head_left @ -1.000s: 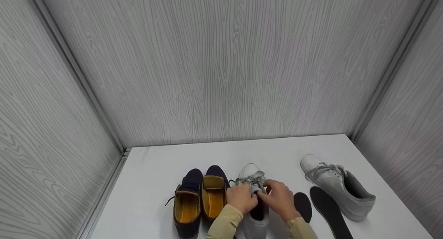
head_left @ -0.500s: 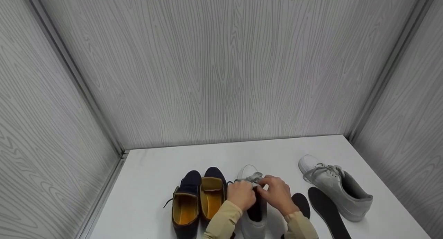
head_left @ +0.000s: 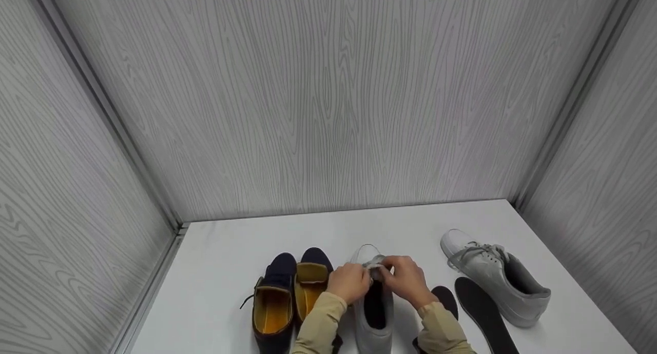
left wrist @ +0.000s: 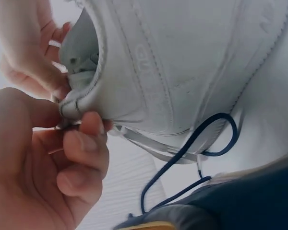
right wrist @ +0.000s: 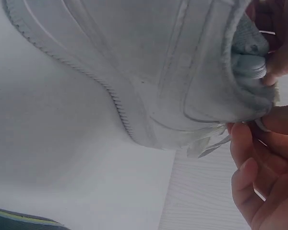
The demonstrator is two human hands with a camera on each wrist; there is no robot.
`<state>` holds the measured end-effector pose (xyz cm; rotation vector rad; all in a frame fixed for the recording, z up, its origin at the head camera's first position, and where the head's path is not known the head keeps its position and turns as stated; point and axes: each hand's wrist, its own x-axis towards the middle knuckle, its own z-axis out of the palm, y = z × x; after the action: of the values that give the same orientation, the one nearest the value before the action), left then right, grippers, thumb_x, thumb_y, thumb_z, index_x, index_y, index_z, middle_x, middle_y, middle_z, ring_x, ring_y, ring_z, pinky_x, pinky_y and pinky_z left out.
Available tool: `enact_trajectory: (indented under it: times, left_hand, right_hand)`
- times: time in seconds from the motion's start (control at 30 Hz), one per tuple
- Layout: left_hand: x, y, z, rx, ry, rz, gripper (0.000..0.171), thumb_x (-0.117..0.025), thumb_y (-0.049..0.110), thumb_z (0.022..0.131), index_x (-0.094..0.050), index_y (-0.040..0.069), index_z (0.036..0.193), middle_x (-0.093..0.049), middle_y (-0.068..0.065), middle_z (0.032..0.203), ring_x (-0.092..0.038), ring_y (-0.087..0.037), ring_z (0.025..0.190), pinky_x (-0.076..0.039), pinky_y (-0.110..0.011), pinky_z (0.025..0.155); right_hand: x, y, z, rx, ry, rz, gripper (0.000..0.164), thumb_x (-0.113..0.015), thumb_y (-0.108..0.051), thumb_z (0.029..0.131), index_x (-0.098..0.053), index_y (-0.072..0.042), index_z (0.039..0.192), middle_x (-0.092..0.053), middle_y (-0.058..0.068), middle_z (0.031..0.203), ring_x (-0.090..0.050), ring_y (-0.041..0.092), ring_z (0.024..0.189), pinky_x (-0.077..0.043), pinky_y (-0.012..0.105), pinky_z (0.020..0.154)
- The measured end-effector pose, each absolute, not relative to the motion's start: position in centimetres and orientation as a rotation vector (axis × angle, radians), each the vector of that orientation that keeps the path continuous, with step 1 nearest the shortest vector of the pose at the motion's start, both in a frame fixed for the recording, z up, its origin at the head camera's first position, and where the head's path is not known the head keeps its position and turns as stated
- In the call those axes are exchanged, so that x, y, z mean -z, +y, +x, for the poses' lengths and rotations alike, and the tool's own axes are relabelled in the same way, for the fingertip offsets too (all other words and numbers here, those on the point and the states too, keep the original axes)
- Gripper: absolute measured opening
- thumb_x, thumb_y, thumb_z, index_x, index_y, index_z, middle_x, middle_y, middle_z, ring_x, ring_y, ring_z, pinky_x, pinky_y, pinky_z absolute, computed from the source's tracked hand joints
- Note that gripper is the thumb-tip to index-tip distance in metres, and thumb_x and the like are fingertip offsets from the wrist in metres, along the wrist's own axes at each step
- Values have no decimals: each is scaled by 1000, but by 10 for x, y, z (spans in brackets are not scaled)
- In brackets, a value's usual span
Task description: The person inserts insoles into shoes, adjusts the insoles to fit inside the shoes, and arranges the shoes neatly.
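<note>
A white lace-up sneaker (head_left: 373, 338) stands in the middle of the white surface, toe pointing away. My left hand (head_left: 349, 283) pinches the left edge of its opening near the top eyelets, thumb against fingers. On the opposite side my right hand (head_left: 406, 279) pinches the edge by the laces, its fingertips close to the left ones. Pale grey laces (left wrist: 153, 148) hang below the fingers in the left wrist view. Inside the opening, the folded tongue (right wrist: 249, 64) shows in the right wrist view. Both hands hide much of the lacing in the head view.
Two navy loafers with yellow linings, a left one (head_left: 272, 318) and a right one (head_left: 310, 297), stand just left of the sneaker. To the right lie two black insoles, one short in view (head_left: 445, 298) and one longer (head_left: 482, 308). Beyond them sits another white sneaker (head_left: 523, 308).
Both hands have moved slightly forward, toward the sneaker's toe, drawing the lace area with them. More of the dark opening shows. The other shoes and insoles stay put.
</note>
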<state>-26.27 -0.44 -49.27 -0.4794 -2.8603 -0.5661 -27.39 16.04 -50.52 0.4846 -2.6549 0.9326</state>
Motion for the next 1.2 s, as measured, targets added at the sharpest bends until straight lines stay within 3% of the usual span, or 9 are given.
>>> enact_trajectory:
  times: [0.23,0.37,0.47,0.57,0.73,0.97,1.2]
  left_hand:
    - [500,-5,-276,791,-2858,-325,42,-53,32,91,-45,18,52,-48,1,54,-47,-16,48,-34,-33,45]
    - [507,1,-273,707,-2792,-231,45,-55,41,89,-43,18,52,-50,-1,55,-49,-18,48,-34,-32,43]
    - [512,5,-267,603,-2795,-210,42,-59,50,83,-52,16,60,-57,-4,62,-54,-24,53,-38,-35,45]
    - [515,8,-263,523,-2820,-257,43,-64,55,75,-57,12,77,-60,-6,69,-57,-27,58,-42,-38,48]
    - [520,10,-264,465,-2767,-400,42,-68,44,75,-55,9,95,-59,-7,72,-58,-26,60,-45,-39,51]
    - [528,7,-265,527,-2693,-433,26,-62,31,80,-57,7,90,-56,-7,68,-58,-25,58,-44,-37,49]
    - [520,4,-271,804,-2808,-332,22,-52,29,90,-58,9,85,-60,-12,79,-61,-32,71,-47,-44,62]
  right_hand:
    - [512,162,-289,-1225,-2640,525,15,-61,-11,88,-65,-13,73,-56,-5,64,-42,6,45,-38,24,42]
    - [516,160,-295,-1353,-2640,504,22,-58,-10,90,-62,-9,69,-53,-4,60,-44,7,46,-39,25,44]
    - [520,159,-297,-1479,-2678,431,27,-55,-12,91,-57,-8,64,-48,-4,53,-42,7,41,-37,25,41]
    - [523,160,-299,-1606,-2703,355,30,-54,-14,91,-53,-8,62,-44,-4,48,-38,8,37,-34,24,38]
    - [526,163,-301,-1734,-2696,309,32,-54,-17,91,-49,-10,60,-42,-4,47,-36,8,37,-32,23,38]
    - [528,159,-300,-1808,-2694,308,32,-56,-22,91,-49,-12,61,-41,-5,49,-36,8,38,-32,23,39]
    - [530,157,-300,-1947,-2632,272,29,-56,-19,90,-47,-10,64,-40,-6,51,-35,8,40,-32,24,41]
